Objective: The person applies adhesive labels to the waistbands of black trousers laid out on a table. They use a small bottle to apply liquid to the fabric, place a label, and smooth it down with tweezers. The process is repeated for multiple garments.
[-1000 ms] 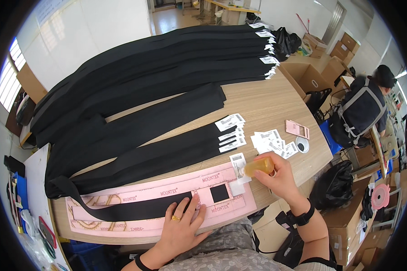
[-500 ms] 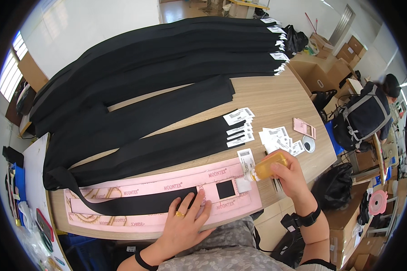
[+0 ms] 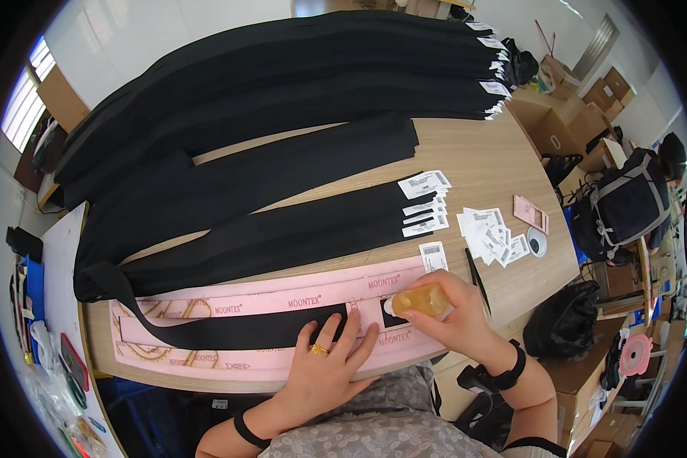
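My right hand [image 3: 459, 317] is wrapped round a squeeze bottle of amber liquid [image 3: 426, 300], tilted with its white tip down. The tip is at the black square [image 3: 391, 313] in the cut-out of a pink board [image 3: 313, 288]. My left hand [image 3: 320, 370] lies with fingers spread over the end of a long black fabric strip [image 3: 240, 328] and the board below it. From the left the strip loops down onto the board. A white printed label [image 3: 433, 257] lies just beyond the bottle, and dark tweezers [image 3: 478, 281] rest to its right.
Black strips [image 3: 282, 84] with white labels at their right ends cover the far table [image 3: 466, 156]. Loose labels [image 3: 482, 235], a pink frame piece [image 3: 530, 214] and a small round dish [image 3: 537, 242] lie on the right. Beyond sits a person [image 3: 626, 195] among cardboard boxes.
My right hand has brought the bottle left and down from the board's right end to the black square. My left hand stays on the strip. The whole view has shifted slightly.
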Demonstrator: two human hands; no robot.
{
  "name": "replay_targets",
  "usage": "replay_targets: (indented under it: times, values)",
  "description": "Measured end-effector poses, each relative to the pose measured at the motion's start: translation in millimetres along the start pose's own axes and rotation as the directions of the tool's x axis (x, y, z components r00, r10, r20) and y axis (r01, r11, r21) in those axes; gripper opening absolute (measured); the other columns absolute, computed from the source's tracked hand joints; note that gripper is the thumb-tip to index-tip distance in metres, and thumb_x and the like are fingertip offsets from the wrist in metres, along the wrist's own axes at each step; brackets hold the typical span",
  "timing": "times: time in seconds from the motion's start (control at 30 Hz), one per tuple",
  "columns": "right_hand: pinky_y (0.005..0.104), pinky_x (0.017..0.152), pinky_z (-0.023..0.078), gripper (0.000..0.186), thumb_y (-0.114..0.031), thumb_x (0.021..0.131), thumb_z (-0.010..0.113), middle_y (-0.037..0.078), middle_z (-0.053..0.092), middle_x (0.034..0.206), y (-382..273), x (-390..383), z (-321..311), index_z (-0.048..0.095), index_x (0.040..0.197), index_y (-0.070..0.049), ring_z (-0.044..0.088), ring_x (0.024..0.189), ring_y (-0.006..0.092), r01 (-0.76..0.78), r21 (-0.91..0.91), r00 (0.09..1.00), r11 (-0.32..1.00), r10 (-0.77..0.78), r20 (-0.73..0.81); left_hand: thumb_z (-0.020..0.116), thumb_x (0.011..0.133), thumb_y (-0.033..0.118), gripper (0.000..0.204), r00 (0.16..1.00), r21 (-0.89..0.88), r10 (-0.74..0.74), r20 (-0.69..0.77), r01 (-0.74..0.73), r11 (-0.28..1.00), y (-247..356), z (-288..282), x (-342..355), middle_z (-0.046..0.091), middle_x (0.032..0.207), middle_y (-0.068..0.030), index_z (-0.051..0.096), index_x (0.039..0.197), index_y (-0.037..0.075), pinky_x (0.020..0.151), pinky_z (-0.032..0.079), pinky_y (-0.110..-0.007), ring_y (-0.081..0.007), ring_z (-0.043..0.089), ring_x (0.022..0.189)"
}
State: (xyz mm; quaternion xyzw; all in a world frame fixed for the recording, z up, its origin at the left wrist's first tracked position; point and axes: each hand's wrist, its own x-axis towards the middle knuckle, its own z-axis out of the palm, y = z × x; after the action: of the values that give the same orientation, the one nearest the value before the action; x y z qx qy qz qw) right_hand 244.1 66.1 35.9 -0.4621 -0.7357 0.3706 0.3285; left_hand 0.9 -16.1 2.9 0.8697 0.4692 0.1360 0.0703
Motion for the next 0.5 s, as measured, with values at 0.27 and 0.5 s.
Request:
replay_targets:
  times: [0.27, 0.5]
  values:
    - [0.0389, 0.069, 0.057, 0.032, -0.016, 0.081, 0.089, 0.012, 0.072, 0.092, -5, -6, -14, 0.069, 0.105, -0.006, 0.071, 0.081, 0.0318, 0.197, -0.246, 0.980, 0.949, -0.181, 0.089, 0.084, 0.077, 0.055, 0.078, 1.000, -0.008, -0.007, -0.002, 0.007, 1.000, -1, 1, 0, 0.052, 0.148, -0.0191, 0.065, 0.141, 0.014, 0.102, 0.042, -0.058, -0.0368, 0.050, 0.129]
    - [0.0390, 0.068, 0.056, 0.030, -0.016, 0.081, 0.090, 0.012, 0.072, 0.090, 4, -13, -11, 0.069, 0.100, -0.006, 0.071, 0.081, 0.0324, 0.116, -0.104, 0.993, 0.988, -0.113, 0.032, 0.084, 0.077, 0.055, 0.078, 1.000, -0.009, -0.011, 0.008, 0.011, 1.000, -1, 0, 1, 0.052, 0.149, -0.0187, 0.065, 0.141, 0.015, 0.103, 0.042, -0.058, -0.0361, 0.050, 0.130]
